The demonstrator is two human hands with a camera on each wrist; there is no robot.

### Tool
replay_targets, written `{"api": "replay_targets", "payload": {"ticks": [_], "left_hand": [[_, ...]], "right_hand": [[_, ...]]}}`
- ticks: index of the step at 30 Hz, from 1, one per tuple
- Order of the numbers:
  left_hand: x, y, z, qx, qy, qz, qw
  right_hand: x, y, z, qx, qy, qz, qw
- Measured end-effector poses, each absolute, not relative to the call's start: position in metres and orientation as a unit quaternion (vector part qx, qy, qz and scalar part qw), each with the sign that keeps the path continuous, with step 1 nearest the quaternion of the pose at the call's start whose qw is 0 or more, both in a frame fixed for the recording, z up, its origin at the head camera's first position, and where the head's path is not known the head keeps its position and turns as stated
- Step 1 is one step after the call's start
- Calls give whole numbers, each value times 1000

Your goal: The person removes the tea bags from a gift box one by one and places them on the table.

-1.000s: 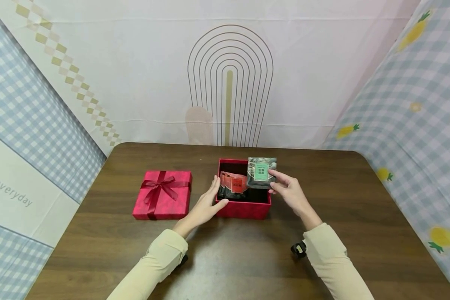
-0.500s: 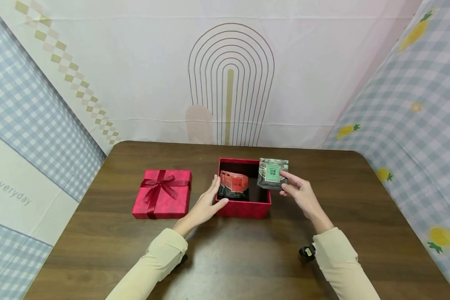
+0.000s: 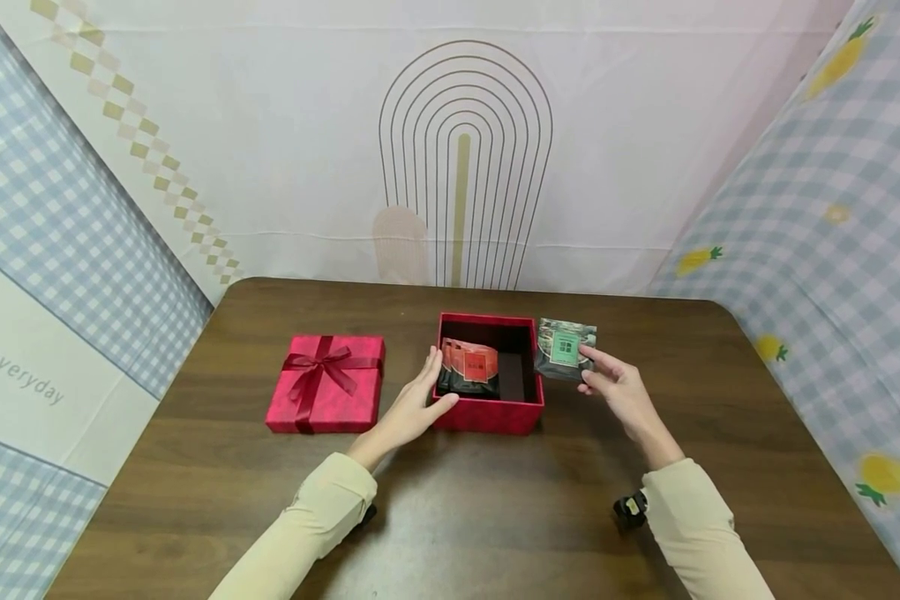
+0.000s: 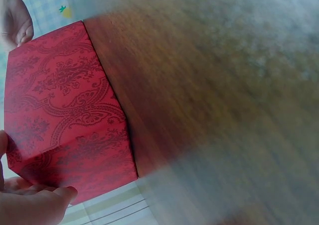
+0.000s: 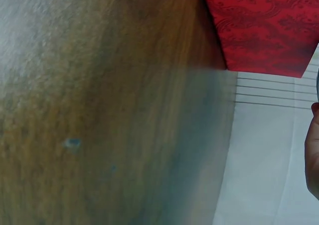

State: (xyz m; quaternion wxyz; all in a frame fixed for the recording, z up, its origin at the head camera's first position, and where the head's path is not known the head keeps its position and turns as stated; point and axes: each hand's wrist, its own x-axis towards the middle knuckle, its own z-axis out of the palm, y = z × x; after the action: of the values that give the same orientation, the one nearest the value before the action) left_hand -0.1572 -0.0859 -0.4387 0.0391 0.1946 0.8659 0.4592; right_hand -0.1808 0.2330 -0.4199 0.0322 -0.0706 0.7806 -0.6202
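Note:
My right hand point(image 3: 624, 395) pinches a flat dark sachet with a green label point(image 3: 565, 348) by its right edge, holding it just right of the red box. The open-topped red box point(image 3: 487, 417) has a dark inside. Several sachets with red labels point(image 3: 474, 369) lean together in its left part. My left hand point(image 3: 405, 414) rests against the box's left front corner, its fingers straight along the side and the thumb at the front. In the left wrist view the left thumb point(image 4: 42, 205) touches the patterned box wall point(image 4: 70, 100).
A red lid with a dark red ribbon bow point(image 3: 325, 384) lies on the brown wooden table point(image 3: 465, 517), left of the box. A white patterned cloth point(image 3: 292, 150) hangs behind the table. Checked cloths hang at both sides.
My right hand has moved the green-labelled sachet rightward, from above the box's right part to beyond its right rim. The left hand has stayed at the box.

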Motion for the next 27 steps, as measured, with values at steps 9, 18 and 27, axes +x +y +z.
{"api": "replay_targets", "payload": {"ticks": [9, 18, 27], "left_hand": [[-157, -85, -438, 195, 865, 461, 40], [-158, -86, -437, 193, 864, 463, 41], [-157, -86, -438, 200, 861, 465, 41]], "right_hand": [[-186, 247, -431, -31, 744, -664, 61], [-195, 255, -441, -37, 792, -600, 102], [-202, 254, -449, -52, 845, -514, 139]]}}
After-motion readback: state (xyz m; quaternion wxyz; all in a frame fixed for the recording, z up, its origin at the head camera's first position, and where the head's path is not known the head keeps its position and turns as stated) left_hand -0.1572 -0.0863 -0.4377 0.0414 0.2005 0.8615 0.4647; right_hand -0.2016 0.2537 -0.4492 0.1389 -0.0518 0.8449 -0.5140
